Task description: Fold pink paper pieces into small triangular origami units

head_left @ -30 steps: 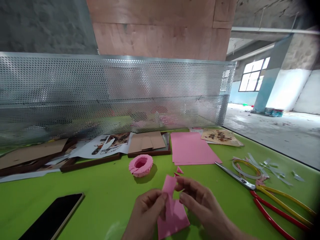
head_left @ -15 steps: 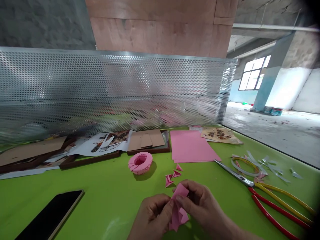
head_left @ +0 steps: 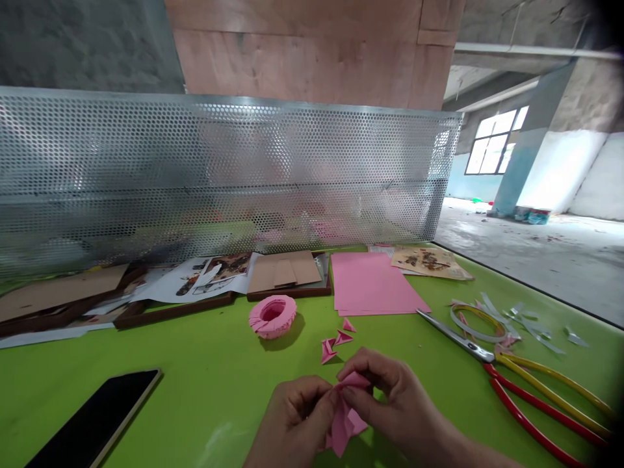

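Near the front edge of the green table, my left hand [head_left: 297, 419] pinches the left side of a folded pink paper piece [head_left: 344, 429]. My right hand [head_left: 392, 396] grips the same paper from the right, its thumb pressed on the upper part, which bends over under the fingers. Just beyond my hands lie several small folded pink triangles [head_left: 328, 351]. A pink ring of folded paper [head_left: 273, 317] sits further left. Behind the triangles is a stack of pink sheets [head_left: 373, 283].
Scissors [head_left: 480, 353] with red and yellow handles lie at right, beside a tape roll [head_left: 478, 323] and clear scraps. A phone [head_left: 95, 416] rests at front left. Brown trays [head_left: 180, 312] with papers and cardboard line the back, before a perforated metal screen [head_left: 219, 175].
The upper part of the paper, which stood up flat between my fingers, is now folded down under my right fingers. My hands remain in nearly the same place.
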Action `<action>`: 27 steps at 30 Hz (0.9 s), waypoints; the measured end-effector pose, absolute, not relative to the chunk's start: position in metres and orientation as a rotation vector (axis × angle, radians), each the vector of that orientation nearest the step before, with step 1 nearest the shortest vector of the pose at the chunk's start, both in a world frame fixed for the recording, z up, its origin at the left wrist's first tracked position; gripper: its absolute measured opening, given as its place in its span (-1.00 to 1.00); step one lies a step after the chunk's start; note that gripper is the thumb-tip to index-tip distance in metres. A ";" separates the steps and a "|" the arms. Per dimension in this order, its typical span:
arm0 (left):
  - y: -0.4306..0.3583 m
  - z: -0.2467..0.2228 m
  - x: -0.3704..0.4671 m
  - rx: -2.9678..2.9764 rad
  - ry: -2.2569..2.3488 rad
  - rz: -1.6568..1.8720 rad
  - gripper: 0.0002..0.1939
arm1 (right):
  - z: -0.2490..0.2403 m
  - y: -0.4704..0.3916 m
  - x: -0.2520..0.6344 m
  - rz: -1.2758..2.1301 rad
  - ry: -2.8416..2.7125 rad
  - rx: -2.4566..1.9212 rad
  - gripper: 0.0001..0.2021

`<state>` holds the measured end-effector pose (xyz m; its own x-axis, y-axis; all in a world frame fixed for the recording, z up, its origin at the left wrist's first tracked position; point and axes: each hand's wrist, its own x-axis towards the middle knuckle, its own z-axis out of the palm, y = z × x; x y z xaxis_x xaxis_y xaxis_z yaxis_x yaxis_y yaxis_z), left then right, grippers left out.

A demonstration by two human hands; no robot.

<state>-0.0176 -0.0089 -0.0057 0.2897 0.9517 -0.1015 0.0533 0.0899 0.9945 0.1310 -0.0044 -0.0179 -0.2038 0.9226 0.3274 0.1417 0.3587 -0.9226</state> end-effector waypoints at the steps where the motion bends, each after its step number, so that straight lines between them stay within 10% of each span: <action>1: -0.009 -0.005 -0.018 1.279 1.058 0.897 -0.63 | -0.017 -0.004 0.131 0.944 -1.631 -0.968 -0.90; 27: -0.007 0.002 -0.020 1.218 1.074 0.962 -0.72 | -0.005 -0.006 0.155 0.822 -1.885 -0.723 -0.72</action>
<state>-0.0199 -0.0069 0.0022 0.2344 0.9659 -0.1097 -0.0026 0.1134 0.9935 0.1549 -0.0057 -0.0055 -0.3989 0.7604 0.5125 0.1418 0.6034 -0.7847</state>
